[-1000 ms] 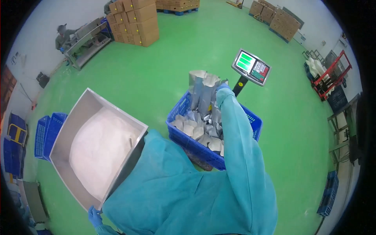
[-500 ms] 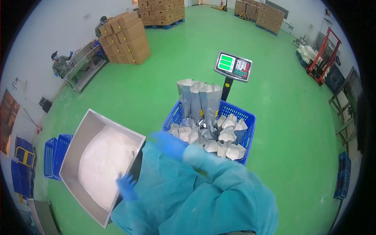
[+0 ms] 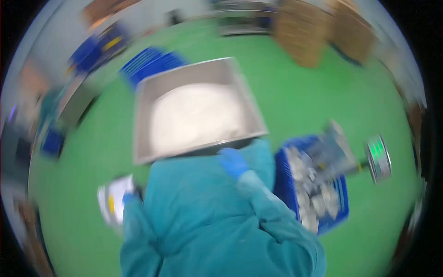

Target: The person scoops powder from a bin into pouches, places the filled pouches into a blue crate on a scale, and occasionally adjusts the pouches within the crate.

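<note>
A metal tub (image 3: 143, 124) filled with white powder (image 3: 198, 115) stands in front of my body. My right hand (image 3: 233, 162), blue-gloved, is at the tub's near edge, blurred, its fingers not clearly shown. Low on the left, my left hand (image 3: 130, 197) is at a white bag with a yellow mark (image 3: 110, 203); its fingers are too smeared to tell whether they grip the bag. To the right, a blue basket (image 3: 341, 198) contains silvery bags (image 3: 330, 154), some upright and opened at the top.
A scale display (image 3: 379, 159) stands on a post beyond the basket. Blue crates (image 3: 152, 64) lie behind the tub. Stacked cartons (image 3: 302, 32) and a metal table (image 3: 244, 21) are at the back.
The view has swung left, bringing the tub to the centre and the basket to the right. My right hand has gone from the basket to the tub's edge; my left is now at the white bag.
</note>
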`<state>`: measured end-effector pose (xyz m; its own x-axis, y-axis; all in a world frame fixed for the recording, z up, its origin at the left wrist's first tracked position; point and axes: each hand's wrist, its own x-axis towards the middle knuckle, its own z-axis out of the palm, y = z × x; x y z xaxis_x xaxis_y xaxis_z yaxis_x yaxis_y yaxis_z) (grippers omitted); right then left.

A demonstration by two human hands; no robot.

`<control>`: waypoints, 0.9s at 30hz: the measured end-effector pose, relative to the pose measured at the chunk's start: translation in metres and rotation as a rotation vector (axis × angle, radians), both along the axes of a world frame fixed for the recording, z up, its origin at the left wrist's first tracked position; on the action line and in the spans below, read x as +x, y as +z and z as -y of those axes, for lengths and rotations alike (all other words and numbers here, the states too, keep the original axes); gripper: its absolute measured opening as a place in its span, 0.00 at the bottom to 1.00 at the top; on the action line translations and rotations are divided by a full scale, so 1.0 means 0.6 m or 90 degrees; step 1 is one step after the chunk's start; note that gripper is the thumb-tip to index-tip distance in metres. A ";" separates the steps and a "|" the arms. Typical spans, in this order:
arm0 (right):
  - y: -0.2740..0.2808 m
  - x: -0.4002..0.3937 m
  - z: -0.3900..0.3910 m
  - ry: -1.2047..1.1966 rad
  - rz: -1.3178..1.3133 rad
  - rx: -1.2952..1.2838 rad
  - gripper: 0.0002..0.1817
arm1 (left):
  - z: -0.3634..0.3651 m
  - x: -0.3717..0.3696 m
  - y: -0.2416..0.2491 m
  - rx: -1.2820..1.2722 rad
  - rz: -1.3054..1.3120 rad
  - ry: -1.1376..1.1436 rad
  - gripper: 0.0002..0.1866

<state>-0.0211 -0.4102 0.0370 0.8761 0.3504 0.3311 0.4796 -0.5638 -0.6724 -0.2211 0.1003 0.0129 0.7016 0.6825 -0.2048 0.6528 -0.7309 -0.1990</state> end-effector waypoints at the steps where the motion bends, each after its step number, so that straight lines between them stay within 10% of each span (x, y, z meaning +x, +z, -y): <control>1: 0.060 -0.005 -0.006 0.059 -0.063 -0.089 0.17 | -0.021 -0.015 -0.038 -0.006 0.023 0.002 0.22; 4: 0.010 -0.011 -0.021 0.075 -0.106 0.040 0.16 | -0.044 -0.058 -0.110 0.000 0.120 0.033 0.21; 15: 0.077 -0.060 -0.039 0.101 -0.154 -0.058 0.19 | 0.026 -0.078 0.112 -0.180 0.291 0.207 0.30; 23: 0.122 -0.084 -0.261 0.193 -0.559 0.098 0.17 | 0.369 0.092 0.244 -0.277 0.383 -0.042 0.25; 27: 0.142 -0.044 -0.221 0.101 -0.315 -0.113 0.12 | 0.323 0.101 0.238 -0.375 0.515 -0.071 0.11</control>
